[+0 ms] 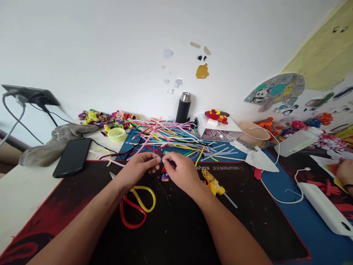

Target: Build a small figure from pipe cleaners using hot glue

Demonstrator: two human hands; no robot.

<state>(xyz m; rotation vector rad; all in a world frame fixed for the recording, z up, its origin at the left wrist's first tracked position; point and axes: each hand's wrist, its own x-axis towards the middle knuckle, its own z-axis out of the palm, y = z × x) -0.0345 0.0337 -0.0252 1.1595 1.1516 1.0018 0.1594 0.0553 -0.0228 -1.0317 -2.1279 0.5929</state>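
My left hand (139, 167) and my right hand (180, 171) meet above the black mat (176, 228), fingertips pinched close together. Whatever lies between them is too small to make out; a thin bluish trace shows at the left fingertips. Just below, partly covered by my right hand, is a small red and purple piece (164, 176). Scissors (134, 213) with one red and one yellow handle lie under my left wrist, blades mostly hidden. To the right of my right hand rests a yellow glue gun (213, 183) with a clear glue stick (231, 200) at its back.
Behind my hands lies a pile of colourful pipe cleaners (165, 134). A black thermos (183, 108), a white box (219, 129) and a yellow-green bowl (117, 135) stand around it. At left is a phone (72, 157); at right, a power bank (327, 208) and another person's hand (345, 172).
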